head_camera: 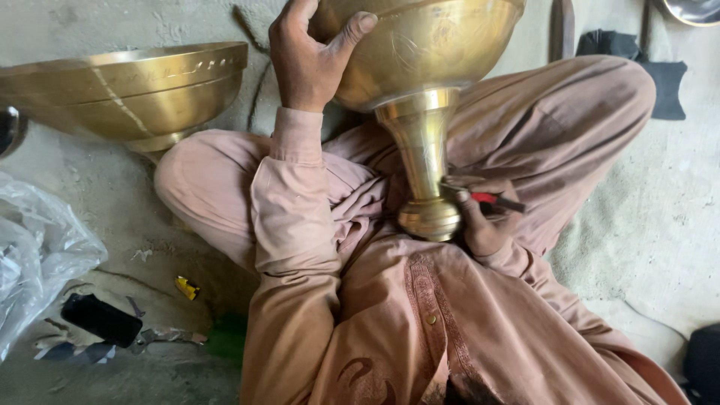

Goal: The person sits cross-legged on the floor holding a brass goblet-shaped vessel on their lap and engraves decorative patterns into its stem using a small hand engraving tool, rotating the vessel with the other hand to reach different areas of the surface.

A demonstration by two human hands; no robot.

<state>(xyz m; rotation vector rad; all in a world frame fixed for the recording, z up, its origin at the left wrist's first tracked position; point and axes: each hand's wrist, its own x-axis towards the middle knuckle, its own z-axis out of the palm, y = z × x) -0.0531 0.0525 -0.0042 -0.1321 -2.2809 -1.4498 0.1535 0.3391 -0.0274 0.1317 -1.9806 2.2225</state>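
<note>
A large brass goblet-shaped bowl point(420, 52) on a flared brass stem point(424, 161) rests on my lap as I sit cross-legged. My left hand point(307, 56) grips the bowl's rim at its left side, thumb on the outside. My right hand point(484, 221) is beside the stem's round foot and holds a small tool with a red and black handle point(491, 199) against the stem. The bowl's top is cut off by the frame.
A second wide brass bowl point(127, 86) stands on the concrete floor at upper left. A crumpled clear plastic bag point(37, 255), a black phone-like slab point(101, 319) and a small yellow scrap point(186, 287) lie at left. Dark objects point(660, 75) sit at upper right.
</note>
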